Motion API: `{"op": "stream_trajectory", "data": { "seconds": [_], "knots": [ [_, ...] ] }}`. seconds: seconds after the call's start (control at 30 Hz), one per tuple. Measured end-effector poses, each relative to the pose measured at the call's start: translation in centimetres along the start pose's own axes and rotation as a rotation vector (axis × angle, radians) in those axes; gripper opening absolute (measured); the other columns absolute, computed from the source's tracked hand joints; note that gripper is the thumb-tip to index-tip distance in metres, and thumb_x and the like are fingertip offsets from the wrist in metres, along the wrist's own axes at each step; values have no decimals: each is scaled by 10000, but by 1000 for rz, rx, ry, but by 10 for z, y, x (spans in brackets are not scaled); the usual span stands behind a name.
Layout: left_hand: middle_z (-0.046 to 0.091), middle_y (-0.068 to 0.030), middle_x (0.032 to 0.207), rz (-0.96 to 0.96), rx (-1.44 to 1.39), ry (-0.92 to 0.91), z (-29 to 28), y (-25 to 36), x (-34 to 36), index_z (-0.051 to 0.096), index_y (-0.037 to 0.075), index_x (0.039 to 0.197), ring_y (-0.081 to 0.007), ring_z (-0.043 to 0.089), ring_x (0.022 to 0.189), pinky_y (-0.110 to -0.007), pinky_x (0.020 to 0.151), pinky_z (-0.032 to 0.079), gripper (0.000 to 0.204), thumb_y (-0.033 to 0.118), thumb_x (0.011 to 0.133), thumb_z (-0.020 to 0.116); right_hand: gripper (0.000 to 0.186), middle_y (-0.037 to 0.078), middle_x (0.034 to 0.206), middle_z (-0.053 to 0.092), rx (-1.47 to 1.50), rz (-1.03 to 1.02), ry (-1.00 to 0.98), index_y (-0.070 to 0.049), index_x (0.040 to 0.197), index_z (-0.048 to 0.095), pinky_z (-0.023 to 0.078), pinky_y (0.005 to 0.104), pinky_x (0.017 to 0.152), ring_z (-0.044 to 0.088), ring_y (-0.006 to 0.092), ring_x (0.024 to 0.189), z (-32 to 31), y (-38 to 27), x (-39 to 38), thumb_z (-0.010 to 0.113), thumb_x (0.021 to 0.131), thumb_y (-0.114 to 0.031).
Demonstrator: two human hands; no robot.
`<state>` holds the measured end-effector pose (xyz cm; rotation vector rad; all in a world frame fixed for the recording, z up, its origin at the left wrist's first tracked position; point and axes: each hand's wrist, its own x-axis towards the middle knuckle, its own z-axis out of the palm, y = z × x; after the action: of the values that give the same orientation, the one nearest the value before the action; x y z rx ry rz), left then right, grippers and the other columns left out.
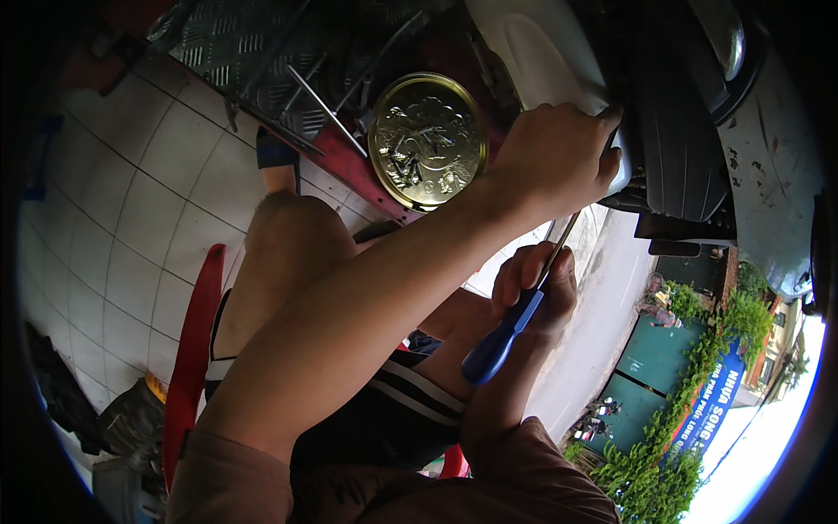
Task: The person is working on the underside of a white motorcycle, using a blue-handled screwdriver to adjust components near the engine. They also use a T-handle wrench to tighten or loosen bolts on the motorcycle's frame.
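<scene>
My right hand (537,284) is closed round a blue-handled screwdriver (500,345). Its thin metal shaft slants up past the fingers toward the underside of my left wrist, and the tip is hidden. Across the view stretches my left arm, and my left hand (559,157) is curled against the lower end of a white vehicle panel (546,52). What its fingers grip is hidden from this side. Left of that hand, a round gold-coloured metal tray (428,188) holds several small screws or bolts (406,166).
A red-edged stand with a metal tread plate (227,52) carries long metal rods (327,109). A black tyre (681,140) is at right. Beside my knee stands a red plastic seat (196,358) on white floor tiles (122,192). Beyond lies a street (594,323).
</scene>
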<state>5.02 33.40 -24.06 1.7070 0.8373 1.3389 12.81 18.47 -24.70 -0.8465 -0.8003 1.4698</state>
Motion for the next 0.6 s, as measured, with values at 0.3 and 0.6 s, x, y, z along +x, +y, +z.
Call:
{"op": "stream_trajectory", "data": {
  "seconds": [0.3,0.6],
  "knots": [
    [665,-139,671,-23,-9,-2,5,1,2,569,30,1216,-314,667,629,-421,639,552,424,246,852,592,471,173,648,523,-8,32,26,55,772,505,473,357,372,556,288,479,6,-10,8,371,1020,-322],
    [684,-115,718,-58,-126,-103,9,2,-1,571,67,1240,-292,679,697,-414,695,552,448,241,829,610,401,204,653,570,-219,1,43,82,859,542,527,385,470,632,324,572,-3,-2,2,464,992,-288]
  ]
}}
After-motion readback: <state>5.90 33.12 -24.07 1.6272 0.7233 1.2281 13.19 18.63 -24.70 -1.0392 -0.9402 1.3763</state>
